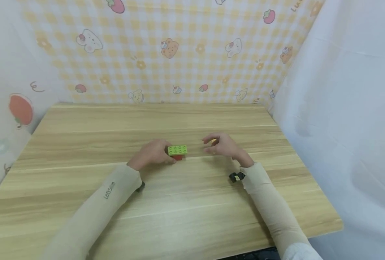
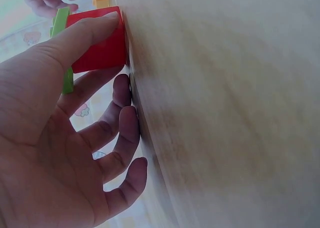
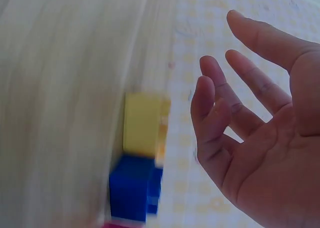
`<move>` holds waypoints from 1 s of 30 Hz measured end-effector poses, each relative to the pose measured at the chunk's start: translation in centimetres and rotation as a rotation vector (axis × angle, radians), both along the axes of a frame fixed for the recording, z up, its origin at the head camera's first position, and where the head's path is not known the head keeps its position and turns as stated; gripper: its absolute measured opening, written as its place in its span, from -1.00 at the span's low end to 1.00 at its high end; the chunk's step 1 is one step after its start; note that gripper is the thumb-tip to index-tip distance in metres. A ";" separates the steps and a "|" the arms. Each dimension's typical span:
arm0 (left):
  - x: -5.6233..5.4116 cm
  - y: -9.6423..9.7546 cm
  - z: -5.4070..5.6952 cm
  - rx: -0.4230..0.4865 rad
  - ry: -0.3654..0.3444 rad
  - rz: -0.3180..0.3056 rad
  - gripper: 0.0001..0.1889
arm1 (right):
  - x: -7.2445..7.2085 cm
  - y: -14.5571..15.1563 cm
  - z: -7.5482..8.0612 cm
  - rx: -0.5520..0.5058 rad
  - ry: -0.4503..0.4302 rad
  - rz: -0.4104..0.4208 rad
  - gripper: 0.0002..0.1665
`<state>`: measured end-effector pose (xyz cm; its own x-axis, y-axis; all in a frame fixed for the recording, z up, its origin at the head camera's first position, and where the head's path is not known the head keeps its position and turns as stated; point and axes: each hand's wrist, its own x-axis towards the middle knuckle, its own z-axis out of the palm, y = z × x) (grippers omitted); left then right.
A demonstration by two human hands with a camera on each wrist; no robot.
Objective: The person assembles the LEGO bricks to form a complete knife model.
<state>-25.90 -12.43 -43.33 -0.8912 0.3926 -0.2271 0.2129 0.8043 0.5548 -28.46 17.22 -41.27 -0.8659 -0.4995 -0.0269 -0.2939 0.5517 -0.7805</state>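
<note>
Thumb (image 2: 90,32) and forefinger (image 2: 91,84) of your left hand (image 1: 155,151) pinched the red brick (image 2: 102,51) at the tabletop (image 1: 179,209), green brick (image 1: 177,150) on top. Your right hand (image 1: 226,145) was half-spread — fingers (image 3: 255,82) loosely bent, nothing held — near the yellow brick (image 3: 142,123); blue brick (image 3: 131,188) sat just beside that one.

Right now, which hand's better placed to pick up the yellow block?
Right, most likely. The right hand is empty and near the yellow block, while the left hand grips the red block with the green brick on top.
</note>
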 end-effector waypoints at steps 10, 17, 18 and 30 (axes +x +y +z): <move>0.2 0.0 0.0 0.011 0.015 -0.009 -0.53 | -0.2 3.4 0.1 0.084 0.076 -0.066 -0.57; 0.3 0.2 0.0 0.019 0.012 -0.005 -0.55 | 0.2 5.2 0.0 0.111 0.076 -0.125 -0.55; 0.3 0.2 0.0 0.024 0.011 -0.003 -0.55 | 0.3 5.5 -0.1 0.119 0.075 -0.134 -0.54; 0.2 0.1 0.0 0.040 0.002 0.000 -0.41 | 0.7 8.7 -0.4 0.136 0.037 -0.206 -0.50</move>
